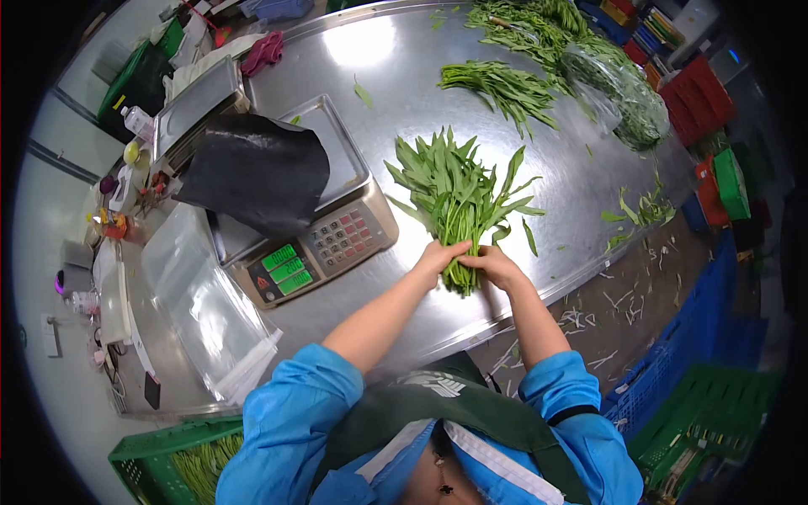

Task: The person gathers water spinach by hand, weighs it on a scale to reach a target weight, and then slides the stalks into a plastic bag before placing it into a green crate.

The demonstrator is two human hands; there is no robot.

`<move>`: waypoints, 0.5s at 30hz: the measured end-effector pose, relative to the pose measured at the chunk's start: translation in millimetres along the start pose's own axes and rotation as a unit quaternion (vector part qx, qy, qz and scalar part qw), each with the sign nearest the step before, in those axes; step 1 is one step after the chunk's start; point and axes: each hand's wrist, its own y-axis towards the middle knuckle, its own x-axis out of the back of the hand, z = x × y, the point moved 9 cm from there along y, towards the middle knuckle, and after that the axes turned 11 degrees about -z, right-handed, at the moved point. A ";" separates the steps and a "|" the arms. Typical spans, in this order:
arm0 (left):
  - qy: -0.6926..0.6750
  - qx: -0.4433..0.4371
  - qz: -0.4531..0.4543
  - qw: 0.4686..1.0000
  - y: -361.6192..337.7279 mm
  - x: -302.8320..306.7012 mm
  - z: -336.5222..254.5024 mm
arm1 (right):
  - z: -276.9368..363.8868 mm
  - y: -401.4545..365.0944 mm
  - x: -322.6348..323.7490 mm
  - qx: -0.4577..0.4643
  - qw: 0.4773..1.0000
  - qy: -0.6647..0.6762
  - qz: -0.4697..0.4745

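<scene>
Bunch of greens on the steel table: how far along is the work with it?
Done, apparently: stem scraps litter the floor, and a green crate holds greens. In hand: left hand and right hand both grip the bunch of greens at its stems, beside the scale. Left: loose piles of greens lie at the far end of the table.

left hand (pixel 439 255) and right hand (pixel 498 266) hide the stems of the greens (pixel 454 181); black bag (pixel 257 172) covers part of the scale (pixel 341 240).
</scene>
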 end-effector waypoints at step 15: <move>-0.276 0.050 0.011 0.960 -69.2 14.6 39.5 | -25.0 -57.4 -25.9 -0.237 0.830 0.424 0.273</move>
